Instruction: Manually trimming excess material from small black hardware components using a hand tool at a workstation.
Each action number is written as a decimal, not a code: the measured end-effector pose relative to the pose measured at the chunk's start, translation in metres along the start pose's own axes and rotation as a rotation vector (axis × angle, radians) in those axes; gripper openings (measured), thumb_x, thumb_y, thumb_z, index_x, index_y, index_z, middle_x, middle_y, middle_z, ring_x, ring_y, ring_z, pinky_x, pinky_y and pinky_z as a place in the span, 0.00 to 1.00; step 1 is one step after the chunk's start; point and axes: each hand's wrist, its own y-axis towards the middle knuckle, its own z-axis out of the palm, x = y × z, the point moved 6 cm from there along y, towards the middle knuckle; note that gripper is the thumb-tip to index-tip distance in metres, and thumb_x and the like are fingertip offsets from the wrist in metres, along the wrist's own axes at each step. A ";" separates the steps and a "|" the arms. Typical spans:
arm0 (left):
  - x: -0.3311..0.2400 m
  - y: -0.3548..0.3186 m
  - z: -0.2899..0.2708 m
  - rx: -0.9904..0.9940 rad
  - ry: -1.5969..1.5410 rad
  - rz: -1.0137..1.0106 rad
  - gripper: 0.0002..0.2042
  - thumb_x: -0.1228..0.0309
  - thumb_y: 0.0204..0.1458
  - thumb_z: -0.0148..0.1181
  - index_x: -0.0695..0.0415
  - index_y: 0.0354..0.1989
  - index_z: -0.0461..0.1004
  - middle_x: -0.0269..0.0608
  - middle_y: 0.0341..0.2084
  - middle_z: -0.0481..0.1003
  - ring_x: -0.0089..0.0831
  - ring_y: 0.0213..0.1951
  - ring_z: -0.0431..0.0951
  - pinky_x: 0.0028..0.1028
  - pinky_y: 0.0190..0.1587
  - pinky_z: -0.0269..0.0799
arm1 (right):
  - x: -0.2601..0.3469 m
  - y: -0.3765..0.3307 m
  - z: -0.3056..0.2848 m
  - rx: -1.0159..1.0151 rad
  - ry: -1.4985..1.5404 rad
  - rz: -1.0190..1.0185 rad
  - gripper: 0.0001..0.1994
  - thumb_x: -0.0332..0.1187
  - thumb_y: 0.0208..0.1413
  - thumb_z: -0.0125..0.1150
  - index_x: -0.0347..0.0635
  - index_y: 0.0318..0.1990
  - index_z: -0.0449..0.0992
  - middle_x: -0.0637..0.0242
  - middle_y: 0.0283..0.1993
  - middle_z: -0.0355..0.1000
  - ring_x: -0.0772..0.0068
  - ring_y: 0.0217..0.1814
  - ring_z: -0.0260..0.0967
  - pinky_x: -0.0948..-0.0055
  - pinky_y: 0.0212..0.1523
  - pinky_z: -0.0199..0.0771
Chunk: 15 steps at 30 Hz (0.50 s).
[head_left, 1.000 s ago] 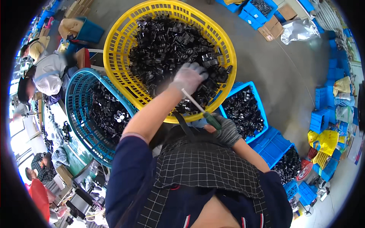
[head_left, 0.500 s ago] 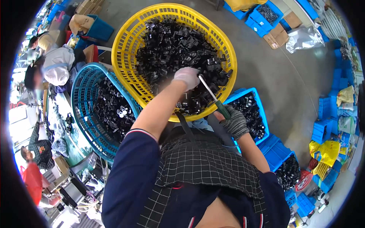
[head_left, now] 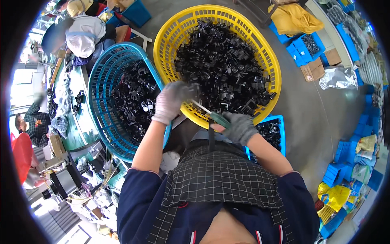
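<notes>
Right hand (head_left: pixel 240 129), grey glove, near 3 o'clock of centre, is clamping around the green handle of a screwdriver-like tool (head_left: pixel 219 119); its pale shaft is pointing toward 10 o'clock, at the left hand. Left hand (head_left: pixel 170 101), pale glove, between 10 and 11 o'clock, is hovering where the two big baskets are meeting. Its fingers are blurring into something dark; cannot tell whether they are closing on a part. Hands are staying apart from each other, tool spanning between them.

Yellow basket (head_left: pixel 277 87) is sitting between 12 and 1 o'clock, holding a heap of black parts (head_left: pixel 219 61). Teal basket (head_left: pixel 94 91), between 9 and 10 o'clock, is holding more black pieces (head_left: pixel 132 99). Blue crate (head_left: pixel 283 138) is standing between 3 and 4 o'clock, also carrying dark pieces. One co-worker (head_left: pixel 87 34) is showing around 10 o'clock, another person (head_left: pixel 37 126) at 9 o'clock. Yellow bag (head_left: pixel 339 197) is lying around 4 o'clock.
</notes>
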 end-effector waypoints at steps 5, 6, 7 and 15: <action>0.088 -0.054 -0.045 -0.326 -0.571 -0.266 0.13 0.75 0.50 0.57 0.60 0.45 0.74 0.45 0.37 0.76 0.41 0.40 0.76 0.36 0.46 0.71 | 0.050 0.028 0.011 0.162 -0.062 -0.150 0.35 0.69 0.49 0.47 0.43 0.41 0.76 0.53 0.35 0.76 0.52 0.40 0.75 0.57 0.42 0.73; 0.117 -0.064 -0.065 -0.406 -0.575 -0.546 0.15 0.76 0.47 0.59 0.60 0.45 0.73 0.45 0.38 0.76 0.41 0.39 0.76 0.36 0.46 0.72 | 0.049 0.028 0.013 0.107 -0.048 -0.189 0.35 0.69 0.48 0.48 0.43 0.41 0.76 0.53 0.34 0.76 0.51 0.39 0.75 0.56 0.41 0.73; 0.133 -0.076 -0.081 -0.485 -0.568 -0.830 0.17 0.77 0.44 0.61 0.61 0.46 0.73 0.44 0.38 0.76 0.41 0.38 0.76 0.37 0.45 0.72 | 0.048 0.027 0.015 0.054 -0.036 -0.229 0.35 0.69 0.48 0.48 0.43 0.40 0.76 0.53 0.33 0.76 0.51 0.37 0.75 0.56 0.40 0.73; 0.002 0.028 0.081 0.152 0.014 0.007 0.22 0.73 0.48 0.59 0.56 0.54 0.69 0.52 0.53 0.69 0.46 0.57 0.67 0.36 0.60 0.61 | -0.030 -0.016 0.011 -0.021 0.115 0.106 0.31 0.65 0.47 0.56 0.42 0.40 0.76 0.52 0.30 0.75 0.48 0.36 0.74 0.56 0.38 0.73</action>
